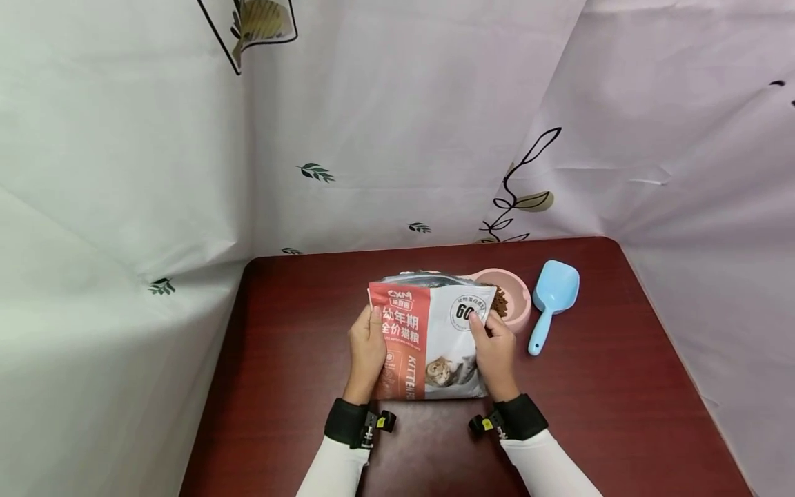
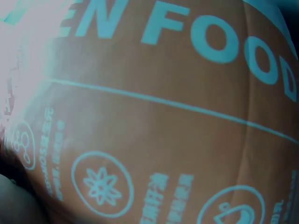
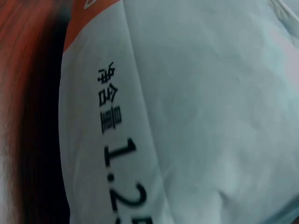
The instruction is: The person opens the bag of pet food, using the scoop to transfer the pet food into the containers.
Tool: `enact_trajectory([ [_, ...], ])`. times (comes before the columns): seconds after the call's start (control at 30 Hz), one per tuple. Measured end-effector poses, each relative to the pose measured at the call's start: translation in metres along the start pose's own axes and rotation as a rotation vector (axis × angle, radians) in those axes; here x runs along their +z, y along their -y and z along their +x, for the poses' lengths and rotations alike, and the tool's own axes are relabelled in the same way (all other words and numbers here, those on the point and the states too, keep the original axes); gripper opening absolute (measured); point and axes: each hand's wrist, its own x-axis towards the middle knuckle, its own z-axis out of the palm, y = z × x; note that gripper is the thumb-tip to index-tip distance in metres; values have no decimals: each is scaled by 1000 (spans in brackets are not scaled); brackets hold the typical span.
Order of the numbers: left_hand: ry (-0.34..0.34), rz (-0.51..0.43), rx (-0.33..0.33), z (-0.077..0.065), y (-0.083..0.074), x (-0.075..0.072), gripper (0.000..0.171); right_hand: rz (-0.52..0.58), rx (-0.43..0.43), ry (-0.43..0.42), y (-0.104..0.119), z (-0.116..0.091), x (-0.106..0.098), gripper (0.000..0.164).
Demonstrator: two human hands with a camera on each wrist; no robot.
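Note:
Both hands hold a kitten food bag [image 1: 435,345], orange on its left part and white with a cat picture on the right. Its top edge gapes, showing a silvery inside. My left hand [image 1: 366,348] grips the left side, thumb on the front; my right hand [image 1: 497,352] grips the right side near the round printed badge, thumb also in front. The fingers behind the bag are hidden. Printed orange film [image 2: 154,126] of the bag fills the left wrist view, and its white lower part [image 3: 187,116] fills most of the right wrist view.
Behind the bag's upper right corner stands a pink bowl [image 1: 524,304] with brown kibble [image 1: 499,304], partly covered by the bag. To the right of it lies a light blue scoop [image 1: 555,290]. A dark red table [image 1: 298,331] carries everything, with white patterned cloth [image 1: 397,124] behind.

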Motion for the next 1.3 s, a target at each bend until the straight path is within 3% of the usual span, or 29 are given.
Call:
enact_trajectory([
  [0.2,19,0,-12,5,-24,-4,24,-28,-49,-3,3,0,2,20],
  [0.37,-101,30,10,10,-35,9,30,-31,-98,-49,0,1,3,21],
  [0.53,-252,104,45,11,-28,21,33,-38,-140,-81,-3,4,4,40],
  [0.67,-311,110,64,13,-22,24,34,-80,-207,-98,-7,8,2,51],
  [0.87,-303,83,49,15,-18,23,34,-148,-224,-57,-8,15,-6,52],
  [1.0,-256,62,34,18,-19,19,32,-181,-210,-24,-5,19,-8,51],
  [1.1,-187,23,25,21,-25,14,29,-174,-199,-2,-4,21,-7,42],
  [1.2,-133,-32,26,24,-35,9,29,-178,-194,11,-3,21,-7,20],
  [1.3,-111,-92,25,27,-45,8,27,-211,-191,28,-2,21,-8,11],
])
